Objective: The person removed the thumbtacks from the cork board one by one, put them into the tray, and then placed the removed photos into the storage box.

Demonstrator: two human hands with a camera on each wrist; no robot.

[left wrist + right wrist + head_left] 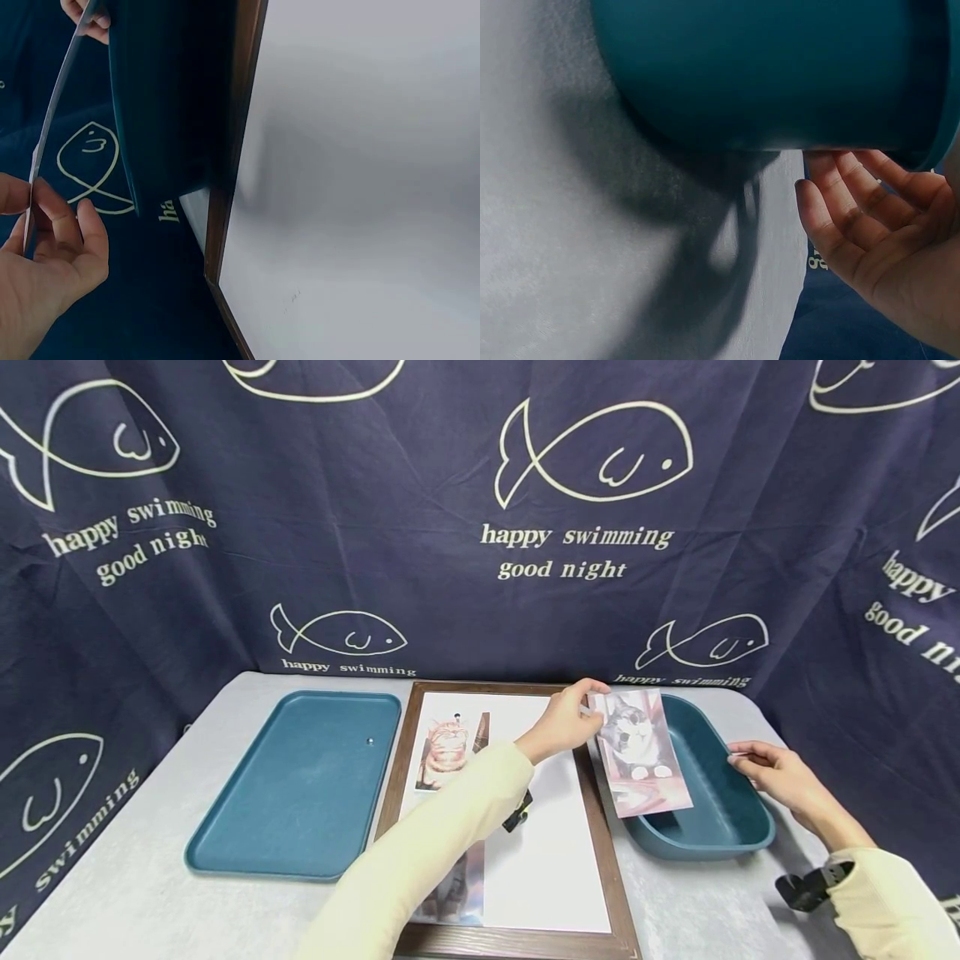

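My left hand (564, 720) pinches a photo print of a grey-and-white cat (636, 739) by its upper left edge. The print hangs tilted over the left part of a blue basin (720, 810). Edge-on, the same print shows between thumb and fingers in the left wrist view. At the basin's right rim are the fingertips of my right hand (783, 781), fingers loosely bent; the basin hides some tips in the right wrist view. Under my left arm, a wood-framed whiteboard (555, 860) bears an orange cat picture (444, 752) and another partly hidden picture (468, 885).
A shallow blue tray (300, 785) lies left of the board. Everything stands on a grey table (135, 852). Navy fabric (450, 518) with fish drawings hangs behind and at the sides. Each forearm wears a black wrist device (813, 887).
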